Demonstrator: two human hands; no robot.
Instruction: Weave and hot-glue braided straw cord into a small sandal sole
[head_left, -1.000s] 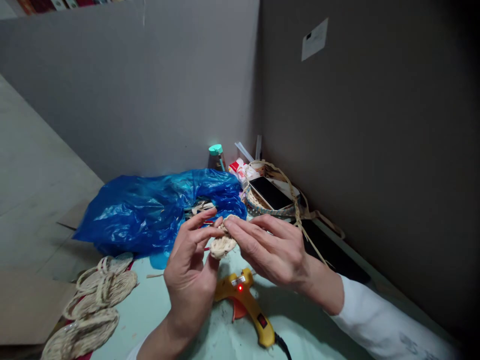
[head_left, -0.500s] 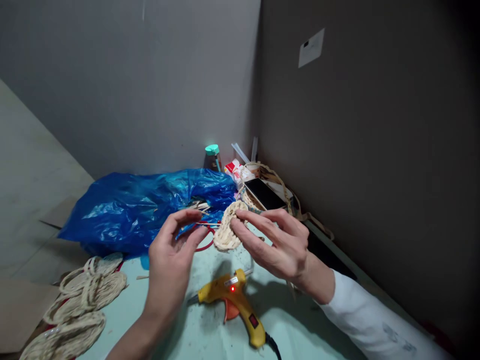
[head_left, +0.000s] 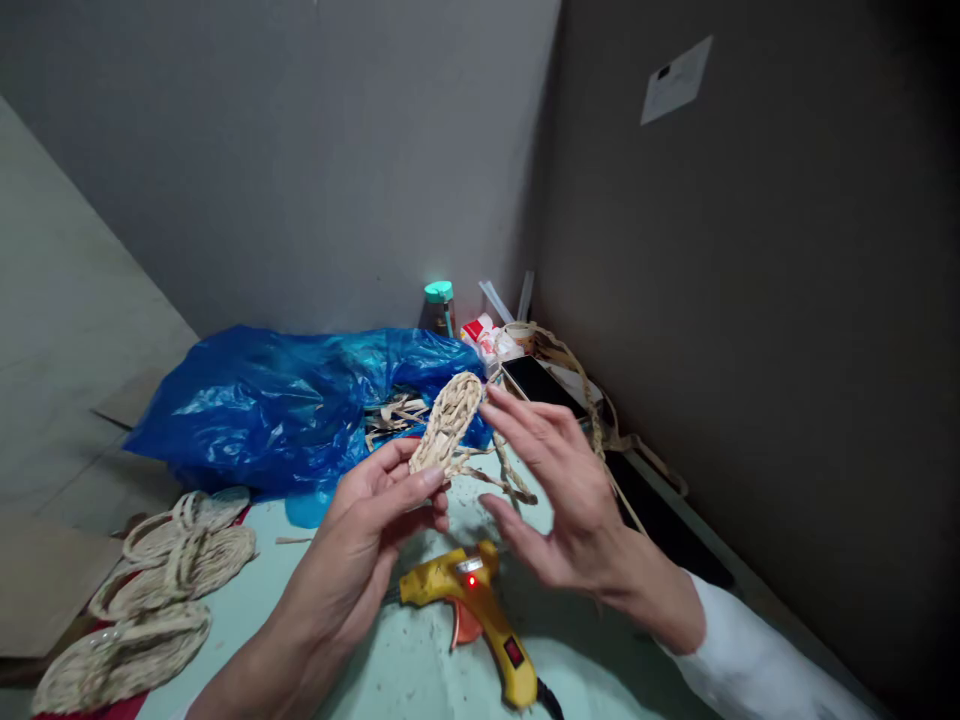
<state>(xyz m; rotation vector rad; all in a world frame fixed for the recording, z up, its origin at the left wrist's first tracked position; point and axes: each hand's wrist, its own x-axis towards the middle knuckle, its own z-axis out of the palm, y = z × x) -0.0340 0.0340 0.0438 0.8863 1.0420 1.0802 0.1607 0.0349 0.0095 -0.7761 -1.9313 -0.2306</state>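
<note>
1. Woven straw piece (head_left: 448, 418): held raised above the pale green desk (head_left: 274, 600), in front of the corner formed by two grey walls (head_left: 375, 180). Form: a long oval, tilted, with the upper end leaning to the right.
2. Blue plastic bag (head_left: 262, 410): lies across the far left part of the desk. Straw scraps (head_left: 401, 412) show at its opening.
3. Woven straw soles (head_left: 217, 560): fitted with straps and laid in a row along the left side of the desk, over red material.
4. Left hand (head_left: 375, 520): grip closed, thumb on the near face, fingers behind, pinching the lower end of the woven straw piece.
5. Right hand (head_left: 566, 490): grip wide open and holding nothing, thumb spread well apart from the fingers. Fingertips are at the right edge of the piece's upper end; contact cannot be confirmed.
6. Dark flat panel (head_left: 667, 515): lies at the right side of the desk, partly hidden by the right arm.
7. Yellow glue gun (head_left: 484, 600): lies on the desk between the hands, on the near side. Red indicator lit; nozzle directed left and partly hidden by the left hand.
8. Phone (head_left: 540, 383): dark screen up, beyond the right hand.
9. Bottle with turquoise lid (head_left: 439, 300): upright behind the bag.
10. Loose strands (head_left: 480, 475): trail rightward from near the piece's lower end.
</note>
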